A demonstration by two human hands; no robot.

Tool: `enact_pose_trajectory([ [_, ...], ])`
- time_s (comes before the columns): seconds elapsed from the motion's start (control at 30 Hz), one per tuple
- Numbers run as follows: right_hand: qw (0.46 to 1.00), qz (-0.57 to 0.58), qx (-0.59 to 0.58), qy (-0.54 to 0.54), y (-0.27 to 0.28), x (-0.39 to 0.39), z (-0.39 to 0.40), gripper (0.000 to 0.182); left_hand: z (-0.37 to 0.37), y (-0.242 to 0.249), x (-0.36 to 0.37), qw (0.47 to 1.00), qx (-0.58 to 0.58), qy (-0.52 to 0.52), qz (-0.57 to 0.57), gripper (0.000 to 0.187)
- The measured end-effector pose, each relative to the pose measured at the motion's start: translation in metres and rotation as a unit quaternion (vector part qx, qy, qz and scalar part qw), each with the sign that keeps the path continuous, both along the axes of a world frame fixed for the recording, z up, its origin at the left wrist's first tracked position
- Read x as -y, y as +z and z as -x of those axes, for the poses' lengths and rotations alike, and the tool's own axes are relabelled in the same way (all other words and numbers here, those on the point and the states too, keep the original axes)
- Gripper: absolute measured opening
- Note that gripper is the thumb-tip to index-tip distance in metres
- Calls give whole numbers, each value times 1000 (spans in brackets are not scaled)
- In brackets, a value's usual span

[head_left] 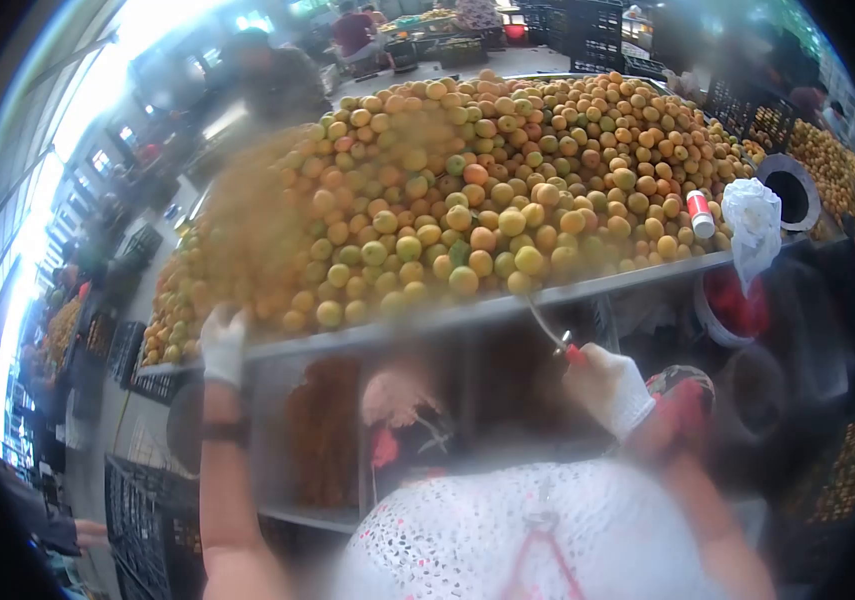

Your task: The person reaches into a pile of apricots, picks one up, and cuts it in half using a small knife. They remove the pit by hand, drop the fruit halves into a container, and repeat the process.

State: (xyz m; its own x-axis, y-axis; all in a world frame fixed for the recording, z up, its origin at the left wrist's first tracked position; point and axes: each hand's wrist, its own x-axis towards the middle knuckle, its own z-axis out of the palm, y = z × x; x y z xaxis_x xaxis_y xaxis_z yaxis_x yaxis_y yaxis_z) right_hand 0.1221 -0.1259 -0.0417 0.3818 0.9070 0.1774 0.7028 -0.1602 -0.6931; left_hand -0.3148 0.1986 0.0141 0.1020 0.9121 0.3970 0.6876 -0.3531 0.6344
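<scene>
One red-handled, curved metal tool (pixel 547 328), projecting upper left from my right hand (pixel 599 388), which grips it. One left hand (pixel 223 345), grip unclear. Round yellow-orange fruits (pixel 408 248), uncountable.

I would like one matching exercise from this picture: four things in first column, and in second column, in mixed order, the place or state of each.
1. Left hand
2. Right hand
3. Red-and-white bottle
4. Crumpled white item

A. lies on the round fruit
B. droops over the right part of the table rim
C. holds a curved metal tool
D. at the left part of the rim

Pairs: 1-D, 2-C, 3-A, 4-B
</scene>
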Motion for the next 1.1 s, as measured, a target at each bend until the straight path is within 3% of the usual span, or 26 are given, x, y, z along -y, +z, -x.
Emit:
enact_pose_trajectory([
  [0.03, 1000, 4, -1, -10, -3, -5, -1, 19, -37, 6, -17, 996, 57, -66, 22, 26],
  [0.1, 984, 3, -177, 20, -4, -15, -7, 19, -137, 23, -30, 981, 62, -181, 28, 28],
  [0.23, 995, 39, -90, 8, 4, -40, -19, 17, -301, -15, -103, 939, -75, -322, -92, 36],
  [0.3, 995, 55, -77, -2, -7, -52, -31, 18, -369, -19, -115, 914, -99, -385, -80, 41],
  [0.33, 993, 72, -96, -10, -8, -57, -33, 18, -396, -26, -123, 913, -98, -390, -73, 41],
  [0.4, 989, 86, -118, 0, -13, -69, -40, 18, -439, -40, -138, 912, -248, -324, -35, 43],
  [0.43, 989, 89, -120, -1, -18, -74, -43, 18, -452, -48, -148, 912, -249, -326, -32, 43],
  [0.5, 989, 82, -122, 33, -24, -77, -46, 18, -468, -62, -160, 862, -396, -314, 26, 45],
  [0.57, 987, 86, -133, 38, -21, -78, -48, 18, -470, -67, -168, 856, -409, -316, 24, 43],
  [0.7, 987, 37, -153, 24, -15, -69, -50, 17, -448, -49, -157, 882, -325, -339, 39, 37],
  [0.77, 985, 15, -169, 14, -17, -58, -47, 17, -415, -30, -124, 936, -146, -308, 87, 37],
  [0.8, 983, -25, -180, 12, -24, -53, -47, 18, -395, -26, -109, 935, -46, -326, 135, 38],
  [0.9, 973, -95, -212, 0, -37, -41, -37, 19, -333, -16, -39, 864, 245, -313, 310, 42],
  [0.97, 955, -148, -255, -30, -35, -33, -29, 19, -297, -41, -12, 859, 264, -391, 197, 48],
  [1.0, 951, -159, -264, -34, -11, -28, -18, 18, -289, -36, 19, 900, 186, -377, 112, 52],
  [1.03, 952, -155, -263, -34, -2, -26, -14, 18, -279, -46, 30, 811, 339, -382, 285, 54],
  [1.1, 863, -147, -480, -52, 10, -19, -4, 19, -278, -59, 71, 722, 492, -342, 346, 54],
])
